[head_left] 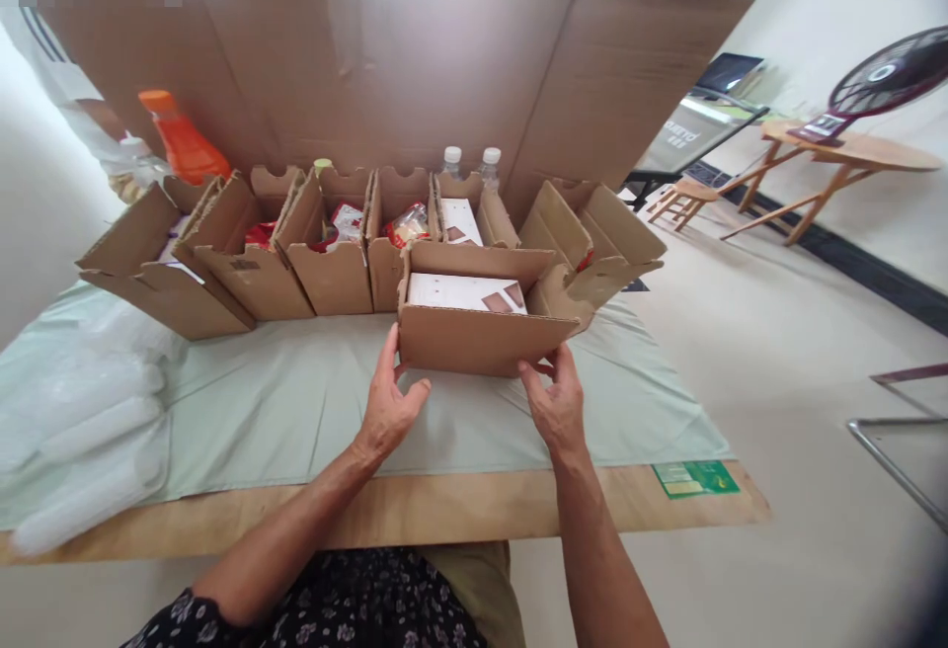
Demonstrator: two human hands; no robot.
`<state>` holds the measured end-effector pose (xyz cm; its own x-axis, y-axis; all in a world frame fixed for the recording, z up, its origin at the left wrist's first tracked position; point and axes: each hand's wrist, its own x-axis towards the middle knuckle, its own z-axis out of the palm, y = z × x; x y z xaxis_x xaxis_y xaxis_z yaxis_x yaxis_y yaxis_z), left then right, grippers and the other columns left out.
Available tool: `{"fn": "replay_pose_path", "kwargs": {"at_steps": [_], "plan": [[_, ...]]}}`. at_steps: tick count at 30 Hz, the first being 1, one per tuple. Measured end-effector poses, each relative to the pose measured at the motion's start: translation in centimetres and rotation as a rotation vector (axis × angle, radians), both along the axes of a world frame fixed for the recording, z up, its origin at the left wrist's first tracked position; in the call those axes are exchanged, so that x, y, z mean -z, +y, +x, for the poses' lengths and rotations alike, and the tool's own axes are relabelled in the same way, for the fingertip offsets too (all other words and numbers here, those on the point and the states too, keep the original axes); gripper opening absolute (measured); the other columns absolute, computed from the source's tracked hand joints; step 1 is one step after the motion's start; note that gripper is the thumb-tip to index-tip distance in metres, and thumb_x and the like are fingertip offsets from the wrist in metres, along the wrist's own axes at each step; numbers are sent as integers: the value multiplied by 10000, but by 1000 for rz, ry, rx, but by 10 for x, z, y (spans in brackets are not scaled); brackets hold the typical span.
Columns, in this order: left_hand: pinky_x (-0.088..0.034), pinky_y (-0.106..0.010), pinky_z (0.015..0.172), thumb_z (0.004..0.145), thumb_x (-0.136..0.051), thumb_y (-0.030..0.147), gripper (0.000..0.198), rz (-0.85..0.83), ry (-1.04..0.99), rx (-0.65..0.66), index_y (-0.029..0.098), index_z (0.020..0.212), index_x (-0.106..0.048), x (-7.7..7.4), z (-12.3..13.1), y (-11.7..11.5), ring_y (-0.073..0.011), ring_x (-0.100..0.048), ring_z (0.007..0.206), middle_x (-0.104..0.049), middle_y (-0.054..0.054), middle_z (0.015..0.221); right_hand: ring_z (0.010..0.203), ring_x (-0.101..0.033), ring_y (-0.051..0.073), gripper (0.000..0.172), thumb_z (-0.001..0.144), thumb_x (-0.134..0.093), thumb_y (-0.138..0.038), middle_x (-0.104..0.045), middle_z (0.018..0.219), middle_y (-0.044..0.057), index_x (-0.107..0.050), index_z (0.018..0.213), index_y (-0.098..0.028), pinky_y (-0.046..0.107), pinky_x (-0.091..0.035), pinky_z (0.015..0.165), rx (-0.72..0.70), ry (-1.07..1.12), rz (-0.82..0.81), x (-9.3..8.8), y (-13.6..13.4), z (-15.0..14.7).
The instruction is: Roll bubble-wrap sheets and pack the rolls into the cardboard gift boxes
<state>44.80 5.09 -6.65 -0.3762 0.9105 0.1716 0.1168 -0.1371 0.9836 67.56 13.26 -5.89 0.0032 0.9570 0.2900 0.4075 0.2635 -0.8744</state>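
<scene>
A cardboard box [481, 344] with an open top lies crosswise in front of me, a white box with brown squares [463, 292] inside it. My left hand [390, 396] holds its left end, fingers against the side and thumb apart near the front bottom edge. At the lower right corner, my right hand [554, 396] grips the same cardboard box, its fingertips partly hidden beneath. Behind it stands a row of similar open cardboard bins [337, 278]. Some hold red and clear packets [409, 225], and one holds another white box [459, 221].
A pale green cloth [296, 411] covers the wooden table [474, 508]. Rolls of bubble wrap [104, 431] lie at left. A tall cardboard panel [385, 65] rises behind the bins, with an orange bottle [182, 139] before it. A fan [881, 75] stands on a folding table at right.
</scene>
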Motion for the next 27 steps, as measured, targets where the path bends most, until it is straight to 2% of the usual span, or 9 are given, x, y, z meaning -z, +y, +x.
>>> {"fn": "replay_pose_path", "kwargs": {"at_steps": [4, 7, 9, 12, 14, 16, 20, 24, 27], "plan": [[-416, -517, 1209, 799, -613, 220, 905, -21, 53, 71, 239, 1628, -249, 5, 2, -4, -328, -338, 1545, -324, -123, 1690, 1206, -626, 318, 744, 842, -637, -519, -597, 1395, 188, -457, 1486, -193, 473, -537, 931, 47, -22, -77, 36, -23, 10], [-436, -527, 1191, 777, -639, 225, 873, -101, 162, 110, 186, 1598, -346, 2, -10, -15, -347, -439, 1478, -404, -153, 1647, 1151, -651, 363, 813, 817, -639, -553, -629, 1355, 232, -493, 1481, -108, 546, -516, 953, 100, -171, -109, 53, -44, 12], [-513, -510, 1113, 786, -639, 231, 726, -162, 244, 154, 164, 1497, -512, 1, -24, -29, -339, -564, 1354, -559, -161, 1523, 1181, -639, 395, 787, 835, -618, -540, -627, 1370, 250, -528, 1462, -74, 583, -494, 994, 100, -265, -69, 56, -52, 12], [-556, -472, 1049, 818, -619, 218, 464, -156, 372, 171, 166, 1273, -698, 3, -52, -64, -298, -650, 1216, -713, -142, 1309, 1246, -611, 420, 611, 884, -550, -521, -649, 1360, 235, -678, 1289, -83, 609, -442, 1078, -29, -413, 38, 55, -54, 11], [-535, -465, 1073, 833, -609, 192, 379, -108, 451, 71, 180, 1191, -732, 4, -72, -93, -280, -657, 1209, -748, -128, 1237, 1237, -623, 426, 542, 903, -512, -527, -685, 1310, 223, -742, 1145, -99, 613, -430, 1100, -119, -498, 98, 56, -51, 11], [-533, -453, 1066, 847, -595, 165, 328, -74, 519, -96, 199, 1138, -744, 4, -96, -124, -265, -671, 1181, -768, -110, 1160, 1214, -642, 433, 530, 906, -503, -529, -704, 1274, 224, -758, 1084, -99, 615, -441, 1094, -148, -548, 127, 58, -48, 12], [-522, -455, 1043, 894, -575, 182, 240, -78, 736, -569, 199, 1066, -741, -9, -152, -182, -272, -660, 1143, -736, -115, 1099, 1207, -652, 452, 530, 899, -503, -513, -705, 1274, 236, -763, 1078, -87, 622, -471, 1065, -133, -592, 145, 62, -44, 14], [-429, -535, 1111, 888, -613, 334, 380, -352, 912, -988, 145, 1208, -690, -23, -210, -227, -352, -572, 1244, -639, -186, 1272, 1178, -665, 470, 525, 883, -504, -502, -717, 1247, 242, -769, 1054, -82, 638, -487, 1043, -115, -607, 144, 64, -41, 11], [-418, -574, 1077, 892, -599, 469, 431, -692, 857, -1052, 147, 1154, -710, -23, -240, -246, -409, -546, 1249, -632, -204, 1302, 1162, -669, 473, 506, 865, -520, -505, -720, 1241, 237, -770, 1031, -98, 649, -493, 1027, -109, -616, 142, 66, -38, 10]]}}
